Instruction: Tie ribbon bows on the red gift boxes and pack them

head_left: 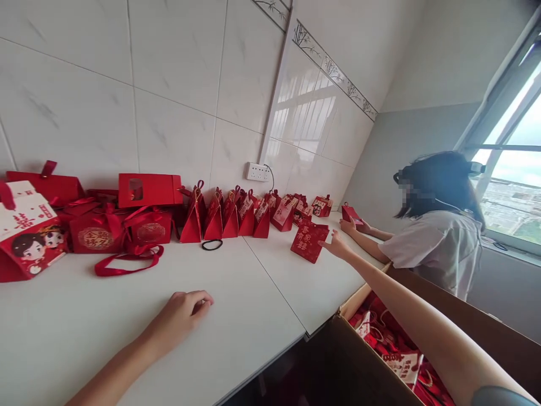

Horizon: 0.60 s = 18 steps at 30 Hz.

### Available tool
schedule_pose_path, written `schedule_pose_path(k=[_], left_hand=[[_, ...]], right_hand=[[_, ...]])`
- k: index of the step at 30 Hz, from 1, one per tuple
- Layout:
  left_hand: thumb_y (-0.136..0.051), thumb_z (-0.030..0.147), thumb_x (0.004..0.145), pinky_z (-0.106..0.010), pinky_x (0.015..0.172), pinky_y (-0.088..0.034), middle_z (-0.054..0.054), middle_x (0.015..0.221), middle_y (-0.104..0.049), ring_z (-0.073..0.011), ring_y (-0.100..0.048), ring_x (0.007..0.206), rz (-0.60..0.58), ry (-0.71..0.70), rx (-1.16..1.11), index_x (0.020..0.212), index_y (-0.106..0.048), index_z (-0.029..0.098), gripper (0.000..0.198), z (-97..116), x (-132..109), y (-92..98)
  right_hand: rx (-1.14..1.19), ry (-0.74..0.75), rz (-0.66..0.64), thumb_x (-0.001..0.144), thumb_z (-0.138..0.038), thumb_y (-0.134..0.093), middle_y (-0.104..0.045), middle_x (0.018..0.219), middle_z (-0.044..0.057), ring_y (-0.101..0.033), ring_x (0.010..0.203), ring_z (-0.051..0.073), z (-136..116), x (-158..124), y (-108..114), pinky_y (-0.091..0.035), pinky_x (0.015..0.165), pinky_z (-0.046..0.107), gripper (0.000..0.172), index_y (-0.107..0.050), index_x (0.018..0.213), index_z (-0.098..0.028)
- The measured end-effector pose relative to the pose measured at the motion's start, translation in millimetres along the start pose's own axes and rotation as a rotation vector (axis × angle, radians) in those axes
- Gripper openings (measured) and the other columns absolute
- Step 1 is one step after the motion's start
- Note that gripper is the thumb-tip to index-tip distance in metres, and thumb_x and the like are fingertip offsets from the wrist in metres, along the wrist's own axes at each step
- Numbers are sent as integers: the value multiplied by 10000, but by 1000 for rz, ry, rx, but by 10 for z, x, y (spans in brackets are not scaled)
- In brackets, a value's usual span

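My right hand (pixel 337 246) reaches out over the white table and pinches the right edge of a flat red gift box (pixel 310 241) with gold characters on it. That box hangs tilted, a little in front of several boxes by the wall. My left hand (pixel 186 310) lies on the tabletop at the left, its fingers loosely curled with nothing visible in them. Beyond it a red ribbon loop (pixel 131 262) and a black hair tie (pixel 212 245) lie on the table. Several pointed red gift boxes (pixel 230 217) with loops on top stand in a row behind.
At the left, red boxes with ribbons (pixel 97 231) and a white-and-red box with cartoon figures (pixel 31 237) are piled. Under my right forearm is an open cardboard carton (pixel 359 299) full of red packaging. A co-worker (pixel 439 237) at the right handles a red box (pixel 350 213).
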<state>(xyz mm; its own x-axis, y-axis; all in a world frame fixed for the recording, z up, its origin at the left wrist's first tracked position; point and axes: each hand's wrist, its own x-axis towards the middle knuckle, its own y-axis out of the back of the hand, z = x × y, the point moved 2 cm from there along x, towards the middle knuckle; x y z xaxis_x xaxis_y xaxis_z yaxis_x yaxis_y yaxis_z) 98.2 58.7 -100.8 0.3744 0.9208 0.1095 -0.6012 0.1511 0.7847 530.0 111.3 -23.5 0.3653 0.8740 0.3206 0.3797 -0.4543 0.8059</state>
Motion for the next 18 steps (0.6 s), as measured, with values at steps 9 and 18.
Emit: schedule_pose_path(k=[9,18], left_hand=[[-408,365,899,-327,881,-527,-45,1114,-638,-215,-595,1082,261,-199,-112,1178,-575,279,337,-109,-35,-117],[-591,462,830,-422,968,-486,-123,1227,-590,-262,-556,1187,930,-191,-395,1191,-481,204,457,-82,-61,333]], right_hand=[[270,260,-45,880,-300,-538,-643,1068,138,-608,988,280,-875,114,-368,-498,889,491,253,-502,1102,-183],[665,900,-678,857,-421,-566,-667,1008,73,-657,900,225,-2242,-1172,-1224,-547,798,364,307,-526,1078,-211]])
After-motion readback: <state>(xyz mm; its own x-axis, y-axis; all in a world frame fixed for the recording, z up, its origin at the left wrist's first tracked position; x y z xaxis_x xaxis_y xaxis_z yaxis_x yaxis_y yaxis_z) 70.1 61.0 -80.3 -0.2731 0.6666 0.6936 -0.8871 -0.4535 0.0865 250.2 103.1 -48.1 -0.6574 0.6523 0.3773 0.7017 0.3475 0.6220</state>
